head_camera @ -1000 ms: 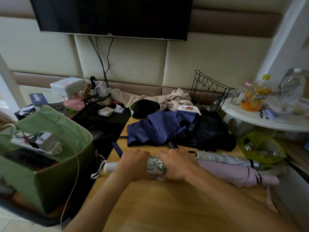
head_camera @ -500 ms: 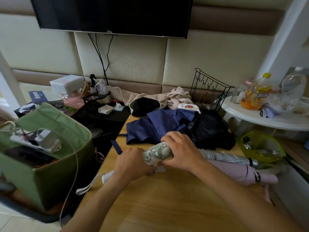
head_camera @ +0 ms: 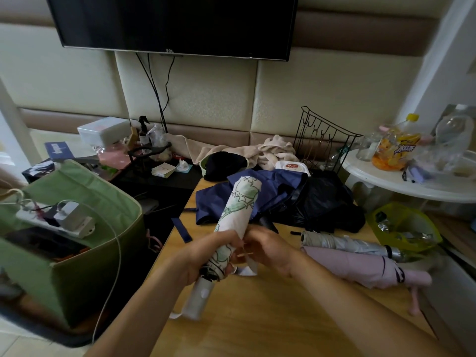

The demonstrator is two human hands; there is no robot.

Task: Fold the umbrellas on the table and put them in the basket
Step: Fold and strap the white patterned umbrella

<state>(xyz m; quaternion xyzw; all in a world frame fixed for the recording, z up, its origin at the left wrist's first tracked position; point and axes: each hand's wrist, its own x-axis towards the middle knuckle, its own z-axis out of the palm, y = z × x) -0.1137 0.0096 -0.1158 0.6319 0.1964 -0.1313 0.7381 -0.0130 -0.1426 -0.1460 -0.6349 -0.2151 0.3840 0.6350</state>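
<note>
The green basket (head_camera: 77, 228) stands left of the table (head_camera: 270, 318), off its edge, nearer the left hand. On the table, right of the hands, lie navy (head_camera: 213, 202), black (head_camera: 327, 202), pink (head_camera: 360, 266) and silver (head_camera: 342, 244) umbrellas. The floral umbrella (head_camera: 238, 210) tilts, handle toward the person, tip away. The left hand (head_camera: 211, 256) grips its lower part; the right hand (head_camera: 268, 251) pinches its strap (head_camera: 248, 266).

A dark wall-mounted television (head_camera: 175, 23) hangs on cream padded wall panels (head_camera: 195, 91) crossed by brown bands, two cables trailing below it. Right of the television stands a round white side table (head_camera: 401, 181); beneath it, a wooden table (head_camera: 270, 318) catches soft daylight.
</note>
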